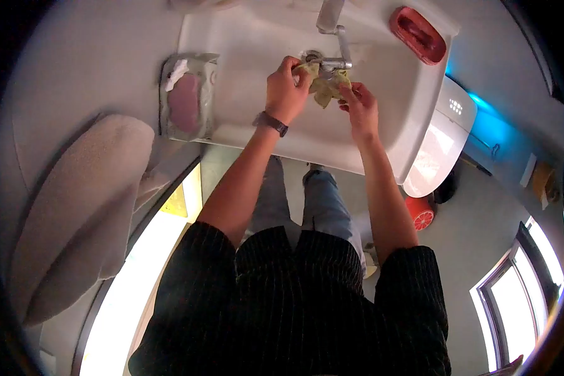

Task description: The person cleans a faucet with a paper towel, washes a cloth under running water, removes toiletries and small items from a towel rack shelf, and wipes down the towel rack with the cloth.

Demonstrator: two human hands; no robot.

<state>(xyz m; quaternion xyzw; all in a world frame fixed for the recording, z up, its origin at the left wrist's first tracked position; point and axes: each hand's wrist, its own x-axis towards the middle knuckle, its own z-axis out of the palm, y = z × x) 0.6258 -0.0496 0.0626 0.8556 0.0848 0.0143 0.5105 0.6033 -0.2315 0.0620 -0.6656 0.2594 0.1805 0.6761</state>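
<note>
A thin yellow-green cloth (323,98) is spread between my two hands, just below the metal faucet (339,62) over the white sink (247,119). My left hand (287,94), with a dark watch on the wrist, pinches the cloth's left edge near the drain. On the opposite side, the fingers of my right hand (362,108) are closed on its right edge. Part of the cloth's middle is hidden behind the faucet spout. Whether water is running is hard to make out.
A clear plastic pack with a pink item (183,103) lies on the sink's left rim. At the back right corner rests a reddish oval dish (418,36). The white toilet (442,138) is close on the right, and a beige towel (84,207) hangs at left.
</note>
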